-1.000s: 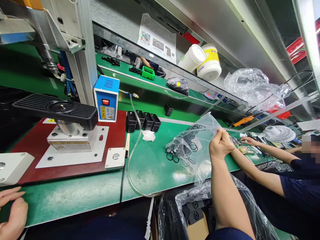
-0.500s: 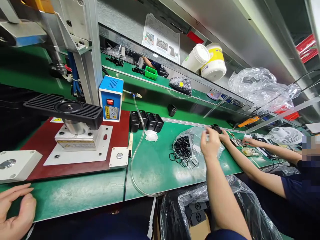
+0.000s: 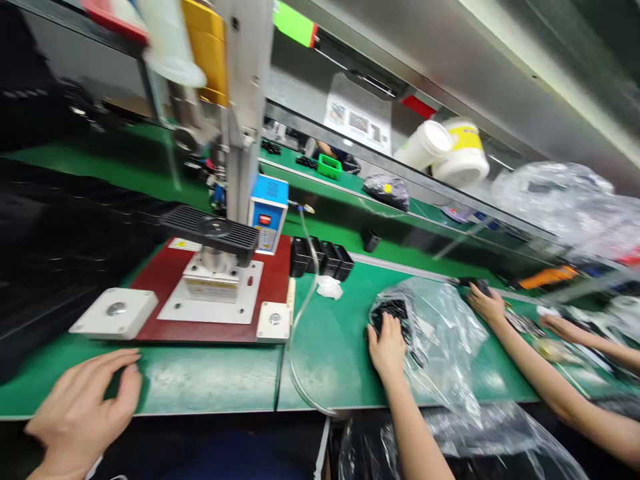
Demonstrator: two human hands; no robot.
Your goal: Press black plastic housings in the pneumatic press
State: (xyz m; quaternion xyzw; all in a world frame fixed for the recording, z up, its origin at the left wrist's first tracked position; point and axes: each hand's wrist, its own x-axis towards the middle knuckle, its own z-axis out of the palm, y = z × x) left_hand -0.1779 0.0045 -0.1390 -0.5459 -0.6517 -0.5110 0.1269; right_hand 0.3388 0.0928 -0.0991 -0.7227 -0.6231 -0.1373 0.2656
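L hand [image 3: 87, 400] at near left, by the front edge of the green bench [image 3: 210, 380]: fingers loosely bent, thumb well apart, nothing in it. R hand [image 3: 389, 347] reaches in right of centre, palm down, fingers a bit spread w/ tips at the blk rings [image 3: 393, 308]; can't tell if they've hold of any. Rings = thin, dark loops in a tangled heap, blurred, at the left end of a clear bag [image 3: 447, 327]. Bag's lying on the bench, see-thru, crumpled, shiny creases, spread out to the right. Co-worker's hand [image 3: 487, 305] is farther right, beyond the bag, at a small dark part. Left of the bag, farther back: white tissue [image 3: 329, 287], then blk boxes [image 3: 327, 259] in a row.
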